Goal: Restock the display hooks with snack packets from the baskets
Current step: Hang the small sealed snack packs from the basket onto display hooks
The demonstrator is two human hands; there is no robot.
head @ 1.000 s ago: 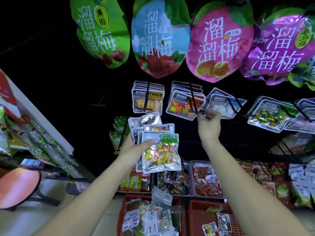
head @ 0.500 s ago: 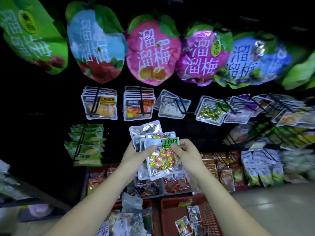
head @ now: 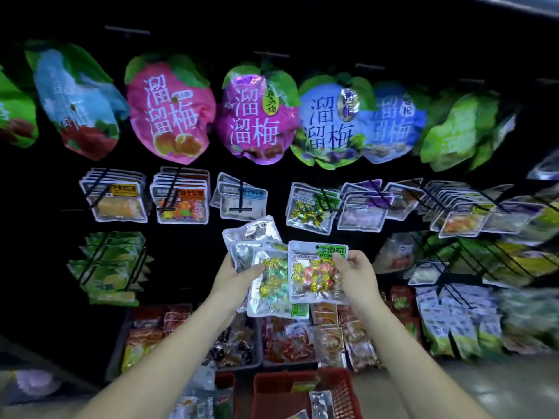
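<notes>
- Packets of wrapped sweets are in both hands. The front packet (head: 314,273) is pinched at its top right corner by the right hand (head: 358,275), thumb over the green label. It sits just beside the fanned stack (head: 266,267), which the left hand (head: 231,275) clasps by its left edge, thumb across the foil.
- Handling, as I judge it: light, floppy, slick film with a lumpy fill. The flat sealed top strip looks the surest place to hold, since the belly would sag and slide.
- Both forearms reach up and forward, hands close together, below the display hooks (head: 240,195) and above the red basket (head: 269,394).
- Neither grip is spread; each is closed on packets.
</notes>
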